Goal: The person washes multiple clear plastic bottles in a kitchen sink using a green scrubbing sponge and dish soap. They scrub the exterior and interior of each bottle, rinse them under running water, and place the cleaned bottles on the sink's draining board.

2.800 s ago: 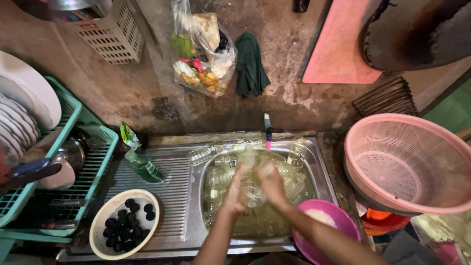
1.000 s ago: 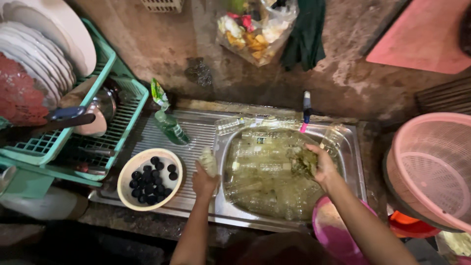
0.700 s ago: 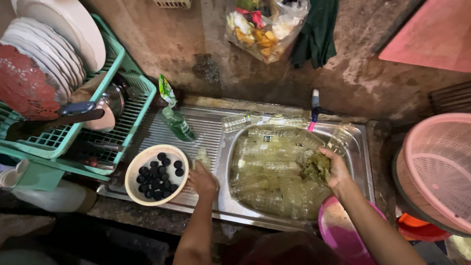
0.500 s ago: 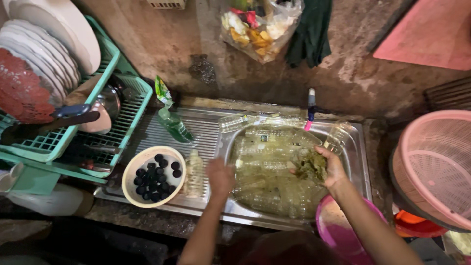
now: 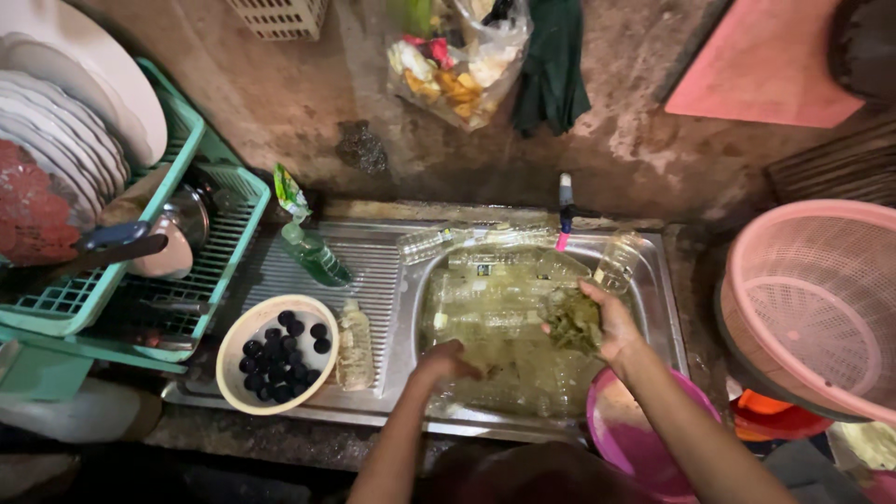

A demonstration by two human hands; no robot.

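A steel sink (image 5: 653,280) holds murky greenish water with several clear plastic bottles (image 5: 485,271) lying in it. My right hand (image 5: 607,322) grips a clump of wet green leaves (image 5: 571,322) just above the water at the basin's right side. My left hand (image 5: 446,359) dips into the water at the basin's near left edge; whether it holds anything is hidden. A pale corn-like cob (image 5: 354,343) lies on the ribbed drainboard, next to a cream bowl of dark round fruits (image 5: 275,364).
A green dish rack (image 5: 201,271) with white plates (image 5: 89,140) stands left. A green bottle (image 5: 313,254) lies on the drainboard. A pink basket (image 5: 812,299) sits right, a magenta basin (image 5: 635,439) near the front. A bag of scraps (image 5: 453,56) and a dark cloth (image 5: 553,65) hang on the wall.
My left hand left the cob on the drainboard and moved right into the basin water. My right hand stayed at the basin's right side holding the leaves.
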